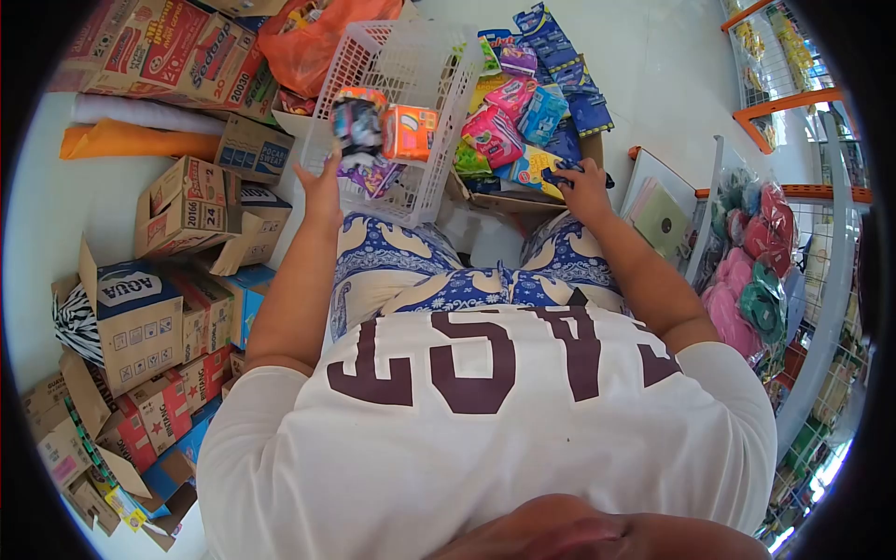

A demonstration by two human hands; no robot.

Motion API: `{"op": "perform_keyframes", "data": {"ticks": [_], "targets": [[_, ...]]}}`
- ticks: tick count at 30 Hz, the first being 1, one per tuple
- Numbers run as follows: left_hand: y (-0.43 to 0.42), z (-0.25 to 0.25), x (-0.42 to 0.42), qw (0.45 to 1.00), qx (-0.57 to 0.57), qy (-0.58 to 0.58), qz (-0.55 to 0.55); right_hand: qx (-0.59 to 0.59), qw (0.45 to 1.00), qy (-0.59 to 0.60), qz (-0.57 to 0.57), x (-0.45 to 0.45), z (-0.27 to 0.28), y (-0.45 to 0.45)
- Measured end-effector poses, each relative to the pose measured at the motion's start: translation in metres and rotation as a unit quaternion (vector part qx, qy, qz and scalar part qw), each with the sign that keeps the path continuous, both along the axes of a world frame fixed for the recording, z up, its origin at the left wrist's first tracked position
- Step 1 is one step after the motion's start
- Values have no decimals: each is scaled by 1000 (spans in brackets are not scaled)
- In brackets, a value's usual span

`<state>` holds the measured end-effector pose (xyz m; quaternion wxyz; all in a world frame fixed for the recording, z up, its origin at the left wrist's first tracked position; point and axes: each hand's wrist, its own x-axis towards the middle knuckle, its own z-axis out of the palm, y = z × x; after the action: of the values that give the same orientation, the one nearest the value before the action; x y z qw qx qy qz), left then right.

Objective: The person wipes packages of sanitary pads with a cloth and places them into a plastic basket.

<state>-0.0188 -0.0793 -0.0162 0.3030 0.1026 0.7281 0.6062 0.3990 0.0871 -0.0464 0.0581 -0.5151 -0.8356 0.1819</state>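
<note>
My left hand (322,187) is at the near left side of a white plastic basket (455,121), its thumb and fingers apart. Just beyond its fingertips is a blurred black and grey packet (357,126); no firm grip on it shows. An orange packet (409,133) and a purple packet (373,177) lie in the basket. My right hand (586,189) is closed around a dark blue packet (567,168), mostly hidden by the fingers, over the near right corner of a cardboard box (504,200). Pink packets (495,135), a light blue packet (544,114) and a yellow packet (532,168) fill that box.
Strips of blue sachets (551,42) hang over the box's far side. An orange plastic bag (303,51) sits behind the basket. Cardboard cartons (191,210) are stacked at left. A wire rack (810,308) with bagged pink and green goods stands at right.
</note>
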Motion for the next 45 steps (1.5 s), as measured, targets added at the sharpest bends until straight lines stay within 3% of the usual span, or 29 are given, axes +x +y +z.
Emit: {"op": "perform_keyframes", "data": {"ticks": [2, 3, 6, 8, 9, 11, 12, 13, 15, 17, 19, 24, 27, 29, 31, 38, 41, 43, 45], "targets": [[-17, 0, 4, 990, -136, -38, 22, 9, 1000, -13, 0, 0, -9, 5], [-23, -7, 1, 990, -135, -38, 22, 0, 1000, -28, -7, 0, -12, 9], [-43, -44, -15, 982, -184, 48, 23, -9, 998, -54, -19, -10, -18, 23], [-49, -59, -26, 946, -270, 176, 30, -8, 998, -64, -24, -28, -16, 34], [-54, -73, -36, 946, -270, 177, 32, -11, 997, -80, -18, -40, -10, 39], [-62, -96, -55, 976, -190, -52, 90, -11, 995, -94, -7, -63, -8, 48], [-55, -85, -46, 957, -199, -126, 167, 0, 990, -136, 24, -73, -11, 52], [-59, -95, -54, 957, -198, -126, 173, 12, 983, -177, 54, -83, -15, 57], [-68, -102, -66, 919, -62, -379, 84, -4, 977, -199, 80, -100, -28, 64], [-64, -96, -62, 930, -94, -345, 90, 13, 957, -259, 129, -113, -38, 65], [-63, -79, -56, 947, -104, -305, 17, 18, 959, -250, 132, -120, -46, 66], [-57, -71, -43, 964, -136, -226, 21, -36, 960, -266, 77, -119, -68, 79], [-48, -63, -39, 973, -108, -198, 48, -68, 944, -310, 90, -116, -62, 81], [-38, -62, -47, 968, 5, -239, 71, -80, 948, -298, 74, -118, -52, 76], [-35, -73, -73, 971, 29, -230, 60, -93, 953, -282, 57, -121, -51, 78], [-7, -63, -161, 987, -82, -126, 50, -117, 944, -303, 63, -124, -56, 81], [-5, -85, -214, 990, -126, -32, 52, -103, 946, -300, 68, -122, -61, 81], [-5, -78, -223, 985, -137, 95, 36, -97, 947, -299, 69, -123, -61, 80], [-12, -77, -214, 985, -156, 63, 45, -98, 939, -316, 94, -126, -59, 80]]}}
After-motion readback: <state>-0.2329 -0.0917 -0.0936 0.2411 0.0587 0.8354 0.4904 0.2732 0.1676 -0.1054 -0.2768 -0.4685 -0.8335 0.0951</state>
